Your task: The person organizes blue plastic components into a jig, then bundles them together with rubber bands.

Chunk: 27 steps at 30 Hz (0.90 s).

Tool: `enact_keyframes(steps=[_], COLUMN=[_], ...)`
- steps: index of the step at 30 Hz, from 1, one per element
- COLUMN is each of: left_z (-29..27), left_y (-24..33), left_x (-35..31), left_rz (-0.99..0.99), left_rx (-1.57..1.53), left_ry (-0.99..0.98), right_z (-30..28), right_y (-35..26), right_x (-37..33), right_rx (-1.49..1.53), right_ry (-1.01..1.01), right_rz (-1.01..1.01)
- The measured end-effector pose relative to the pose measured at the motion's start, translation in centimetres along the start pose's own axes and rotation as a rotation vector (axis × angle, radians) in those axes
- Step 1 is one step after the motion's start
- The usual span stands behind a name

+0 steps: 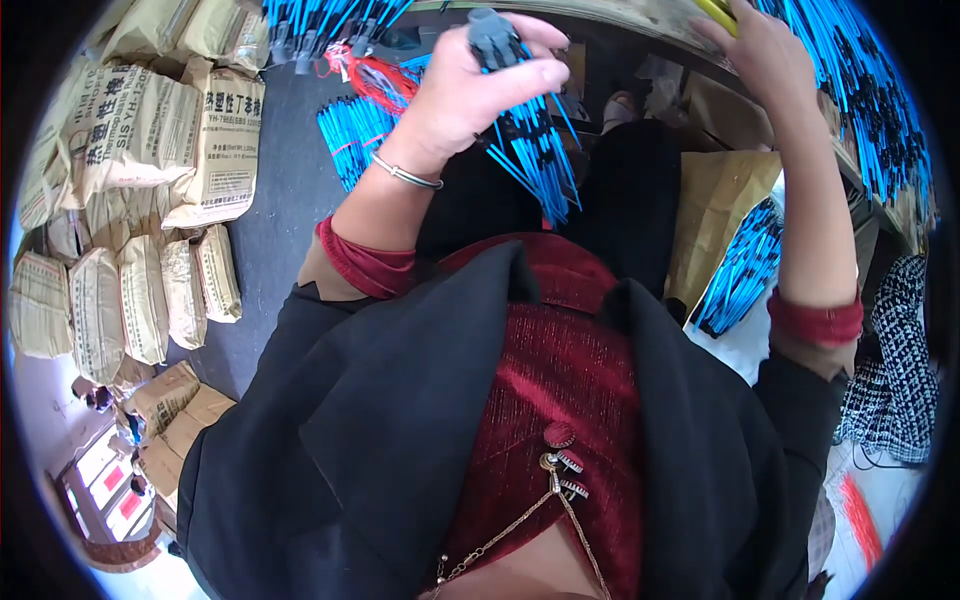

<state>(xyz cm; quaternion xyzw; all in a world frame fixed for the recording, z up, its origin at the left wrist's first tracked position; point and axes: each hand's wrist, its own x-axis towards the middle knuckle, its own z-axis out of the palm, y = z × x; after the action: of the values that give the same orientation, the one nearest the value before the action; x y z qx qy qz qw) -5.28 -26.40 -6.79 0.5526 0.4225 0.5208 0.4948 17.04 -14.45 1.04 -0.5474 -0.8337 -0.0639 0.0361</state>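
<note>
My left hand (470, 95) is closed round a bundle of thin blue sticks (540, 160) with black fittings. Grey, translucent-looking ends of the bundle poke out above the thumb, and the blue lengths hang down toward my lap. Up at the top edge, my right hand (775, 60) grips a yellow object (718, 12), perhaps a tool handle; most of it lies outside the picture. A large heap of similar blue and black sticks (850, 90) lies beside the right hand on the worktop.
Stacked paper sacks (225, 150) line the left side. Near my left forearm lie a tied blue bundle (345, 140) and red strands (375, 80). More bundled sticks (300, 30) sit at the top left. An opened sack (710, 200) with blue sticks (740, 270) stands at my right.
</note>
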Motion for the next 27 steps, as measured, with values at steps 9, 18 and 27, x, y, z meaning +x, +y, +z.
enact_keyframes(steps=[9,18,27], left_z=[-6.2,2.4,4.5], left_y=[6.0,-1.7,-4.9], left_x=[-3.2,-3.0,-3.7], left_rz=[0.490,-0.013,-1.003], left_rx=[-0.635,-1.247,-0.882], left_ry=[0.413,0.268,0.027], right_z=[1.1,6.9,4.4], right_y=[-2.5,-2.1,2.2], right_x=[-12.0,-13.5,-11.7], right_rx=[1.352,2.372,2.042], right_ry=[-0.570,0.371,0.284], right_rz=[-0.809,-0.065,-0.648])
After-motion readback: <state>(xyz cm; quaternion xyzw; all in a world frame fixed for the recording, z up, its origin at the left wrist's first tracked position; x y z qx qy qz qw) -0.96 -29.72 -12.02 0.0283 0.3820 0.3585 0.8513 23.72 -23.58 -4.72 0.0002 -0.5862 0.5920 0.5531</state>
